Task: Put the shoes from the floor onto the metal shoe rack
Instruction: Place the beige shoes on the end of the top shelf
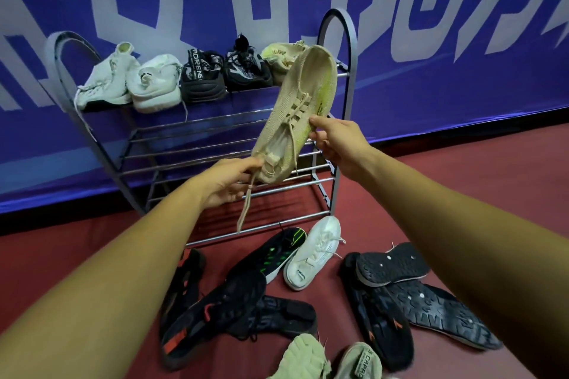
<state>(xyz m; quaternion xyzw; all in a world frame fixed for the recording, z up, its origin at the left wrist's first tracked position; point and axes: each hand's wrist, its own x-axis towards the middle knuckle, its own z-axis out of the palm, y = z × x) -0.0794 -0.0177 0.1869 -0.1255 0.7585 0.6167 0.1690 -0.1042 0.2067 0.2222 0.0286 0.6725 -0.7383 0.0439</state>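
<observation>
I hold a beige knit shoe [298, 101] with a yellow-green tint in the air in front of the metal shoe rack [215, 151]. My left hand [229, 183] grips its heel end and a lace dangles below. My right hand [337, 138] pinches its side near the laces. The toe points up toward the right end of the top shelf. That shelf carries two white shoes [132, 81], two black shoes [226, 71] and one beige shoe [281, 57]. The lower shelves are bare.
On the red floor before the rack lie a white sneaker [314, 254], a black shoe with green marks [274, 255], several black shoes and sandals [397, 292], and two beige shoes [326, 360] at the bottom edge. A blue and white banner wall [431, 40] stands behind the rack.
</observation>
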